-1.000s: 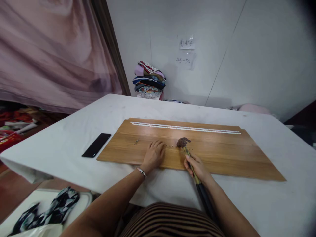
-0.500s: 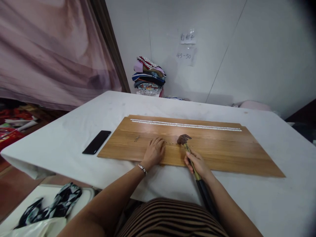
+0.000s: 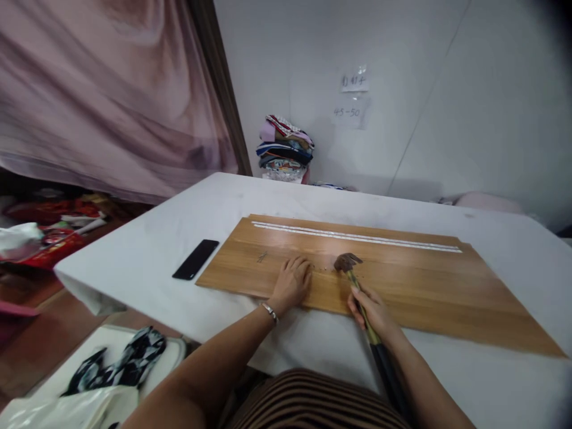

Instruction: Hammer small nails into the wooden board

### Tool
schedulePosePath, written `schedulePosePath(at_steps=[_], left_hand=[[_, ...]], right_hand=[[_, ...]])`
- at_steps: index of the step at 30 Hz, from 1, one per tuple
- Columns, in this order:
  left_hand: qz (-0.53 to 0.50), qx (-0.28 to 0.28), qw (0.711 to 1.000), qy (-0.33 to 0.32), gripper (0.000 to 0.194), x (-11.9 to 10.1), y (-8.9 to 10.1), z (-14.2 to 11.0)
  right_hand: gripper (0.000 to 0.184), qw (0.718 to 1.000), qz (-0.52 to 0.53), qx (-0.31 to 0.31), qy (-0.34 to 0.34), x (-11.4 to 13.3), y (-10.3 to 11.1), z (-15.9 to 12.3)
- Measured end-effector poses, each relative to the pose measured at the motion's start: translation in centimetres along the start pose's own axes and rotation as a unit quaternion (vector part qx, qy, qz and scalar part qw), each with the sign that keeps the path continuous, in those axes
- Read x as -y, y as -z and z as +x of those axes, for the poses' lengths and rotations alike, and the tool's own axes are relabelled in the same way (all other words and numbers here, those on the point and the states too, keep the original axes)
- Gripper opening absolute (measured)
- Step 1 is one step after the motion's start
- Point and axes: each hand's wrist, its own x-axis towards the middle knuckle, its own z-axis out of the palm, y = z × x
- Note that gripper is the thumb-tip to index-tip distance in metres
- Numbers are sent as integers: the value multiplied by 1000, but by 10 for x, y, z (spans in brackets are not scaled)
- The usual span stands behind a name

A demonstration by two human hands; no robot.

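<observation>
My right hand (image 3: 372, 308) is wrapped round the handle of a claw hammer (image 3: 345, 262), whose rusty head is at or just above a brown wooden board (image 3: 429, 286). Palm down on the board lies my left hand (image 3: 292, 280), its fingers stretched forward and slightly bent, to the left of the hammer head. Between the two are a few small dots, perhaps nail heads (image 3: 325, 269), too small to make out well. Several loose nails (image 3: 262, 257) lie left of my left hand. Whatever is under its fingers is hidden.
Two white strips with markings (image 3: 357, 239) run along the board's far side. A black phone (image 3: 195, 260) rests on the white-covered table (image 3: 147, 250) left of the board. Folded cloths (image 3: 286, 149) are stacked by the wall. A stool (image 3: 172, 357) with patterned fabric stands lower left.
The camera has turned, so the whole scene sits further right and slightly lower. Against the board, both hands and the hammer hold nearly the same places.
</observation>
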Motion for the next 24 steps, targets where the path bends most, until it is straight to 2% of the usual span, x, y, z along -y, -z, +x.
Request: schedulePosePath(at_steps=[5,12,24], left_hand=[[1,-11,1000,14,29,1,-4,-3],[6,0,1000,16,25,-5,2,-3],[9,-13,1000,-7,27,6,-6,1]], right_hand=[[57,1000,-27,7,-15,-1,1,-1],[62,999,-40,6,-20,-6,4,0],[50,1000,21,5,4,-3,0,3]])
